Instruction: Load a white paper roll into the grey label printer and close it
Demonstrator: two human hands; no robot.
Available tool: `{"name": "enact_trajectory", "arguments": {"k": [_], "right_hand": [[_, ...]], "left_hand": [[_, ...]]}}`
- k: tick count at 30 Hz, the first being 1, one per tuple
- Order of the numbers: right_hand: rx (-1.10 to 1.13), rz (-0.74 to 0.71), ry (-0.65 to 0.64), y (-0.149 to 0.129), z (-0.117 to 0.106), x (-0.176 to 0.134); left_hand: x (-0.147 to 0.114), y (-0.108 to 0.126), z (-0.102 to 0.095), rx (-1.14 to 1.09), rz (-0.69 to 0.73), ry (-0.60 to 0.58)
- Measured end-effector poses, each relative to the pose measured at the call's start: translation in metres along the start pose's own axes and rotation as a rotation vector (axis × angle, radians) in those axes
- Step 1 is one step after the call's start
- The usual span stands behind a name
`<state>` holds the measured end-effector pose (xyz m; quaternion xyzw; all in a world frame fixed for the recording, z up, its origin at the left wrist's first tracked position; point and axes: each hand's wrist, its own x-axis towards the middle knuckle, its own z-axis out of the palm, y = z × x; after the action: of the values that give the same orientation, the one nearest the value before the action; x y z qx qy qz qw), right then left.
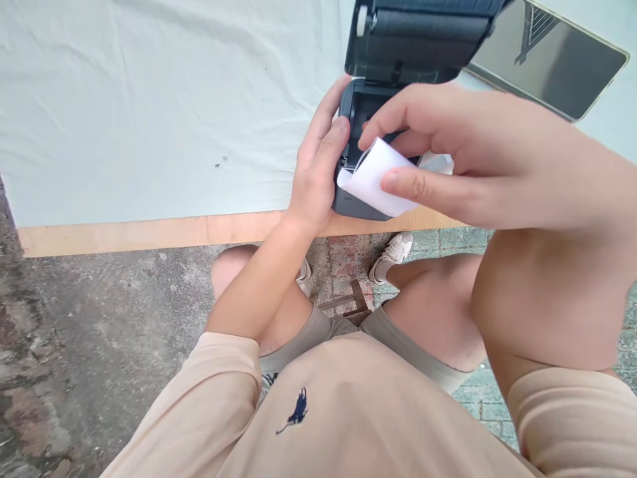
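Note:
A small black receipt printer [365, 207] sits at the table's front edge with its lid [423, 40] swung up and back, a roller showing inside. My left hand [321, 156] is wrapped round the printer's left side, thumb along its near rim. Between the thumb and fingers of my right hand [448, 153] is a white paper roll [381, 179], tilted over the open paper bay. The roll's loose end curls at its left. My right hand hides much of the bay and the printer's right side, so I cannot tell whether the roll touches the bay floor.
A dark-screened smartphone or tablet [562, 60] lies at the back right. A white cloth [199, 113] covers the table, whose bare wooden edge [149, 232] runs along the front. My legs and a wooden stool [355, 299] are below.

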<state>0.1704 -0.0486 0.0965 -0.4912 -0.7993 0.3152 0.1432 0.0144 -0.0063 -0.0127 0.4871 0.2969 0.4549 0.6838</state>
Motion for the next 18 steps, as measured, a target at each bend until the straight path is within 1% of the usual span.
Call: {"name": "enact_trajectory", "arguments": {"k": [2,6,7,8,12,15,18], "right_hand": [[-0.097,0.019,0.005,0.002,0.001,0.001],[-0.239,0.148,0.199,0.006,0.004,0.003],[-0.272,0.176,0.229,0.006,0.005,0.004],[-0.3,0.203,0.235,0.006,0.006,0.004],[-0.393,0.294,0.195,0.008,0.011,0.007],[-0.458,0.273,0.222,0.01,0.014,0.008],[-0.47,0.235,0.279,0.011,0.016,0.008]], "left_hand": [[-0.001,-0.001,0.0,0.0,0.038,-0.02],[-0.002,-0.006,0.001,0.03,0.055,-0.012],[-0.003,-0.006,0.001,0.031,0.057,-0.016],[-0.003,-0.006,0.001,0.03,0.057,-0.018],[-0.003,-0.006,0.002,0.037,0.039,-0.011],[-0.004,-0.005,0.003,0.045,0.036,-0.008],[-0.004,-0.003,0.004,0.062,0.015,0.022]]}}
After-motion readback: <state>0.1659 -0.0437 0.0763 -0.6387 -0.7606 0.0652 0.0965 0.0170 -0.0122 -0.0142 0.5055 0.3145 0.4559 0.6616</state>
